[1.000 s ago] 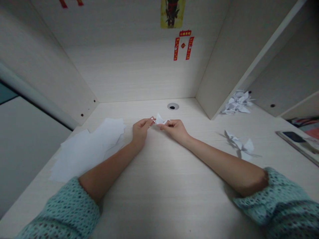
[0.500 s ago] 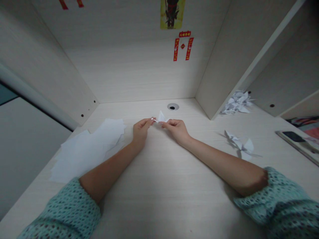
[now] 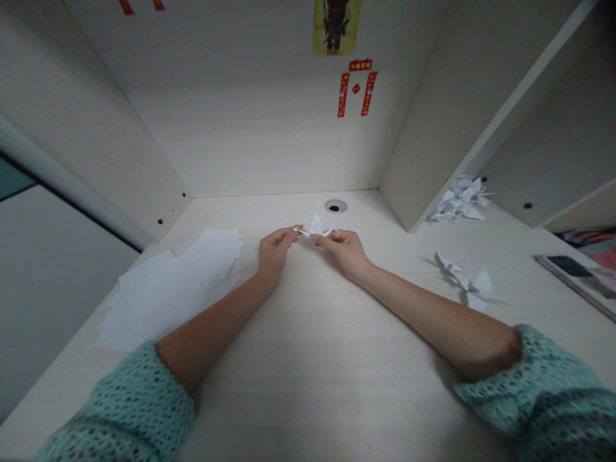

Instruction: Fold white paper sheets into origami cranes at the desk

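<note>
Between my two hands is a small folded white paper crane (image 3: 316, 225), held just above the far part of the desk. My left hand (image 3: 275, 252) pinches a thin pointed end of it between thumb and fingertips. On the other side, my right hand (image 3: 344, 249) grips the body with the thumb in front and the fingers curled behind. One triangular wing points up between the hands. The fingers hide part of the folds. To the right lie a few finished paper cranes (image 3: 464, 280).
White paper sheets (image 3: 178, 282) lie in a loose stack at the left. A heap of folded paper (image 3: 461, 199) sits beyond the upright panel (image 3: 423, 128). A phone (image 3: 570, 265) rests on a flat item at far right. The desk (image 3: 308, 366) has a round cable hole (image 3: 335, 206).
Both hands keep their hold on the paper crane with barely any movement. The whole view has shifted very slightly.
</note>
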{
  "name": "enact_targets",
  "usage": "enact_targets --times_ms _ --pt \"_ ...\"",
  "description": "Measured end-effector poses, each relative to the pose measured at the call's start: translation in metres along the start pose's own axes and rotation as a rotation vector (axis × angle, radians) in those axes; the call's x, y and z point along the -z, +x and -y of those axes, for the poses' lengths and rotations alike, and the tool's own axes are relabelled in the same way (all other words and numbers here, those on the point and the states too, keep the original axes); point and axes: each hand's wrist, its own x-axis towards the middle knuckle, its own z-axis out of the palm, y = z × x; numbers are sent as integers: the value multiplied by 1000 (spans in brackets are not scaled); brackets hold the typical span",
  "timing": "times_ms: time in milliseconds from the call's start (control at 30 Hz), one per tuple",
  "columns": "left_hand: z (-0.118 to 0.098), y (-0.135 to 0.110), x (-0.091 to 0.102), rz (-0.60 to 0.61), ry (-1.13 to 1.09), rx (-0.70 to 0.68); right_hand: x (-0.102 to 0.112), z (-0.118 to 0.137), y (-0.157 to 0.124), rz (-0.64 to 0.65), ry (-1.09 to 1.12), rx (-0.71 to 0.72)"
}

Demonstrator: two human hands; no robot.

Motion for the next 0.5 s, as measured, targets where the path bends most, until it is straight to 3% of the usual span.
enact_targets --times_ms 233,500 --pt "0 -3 0 136 5 -5 1 0 0 7 11 25" --pt "0 -3 0 91 27 33 3 -5 1 29 -34 42"
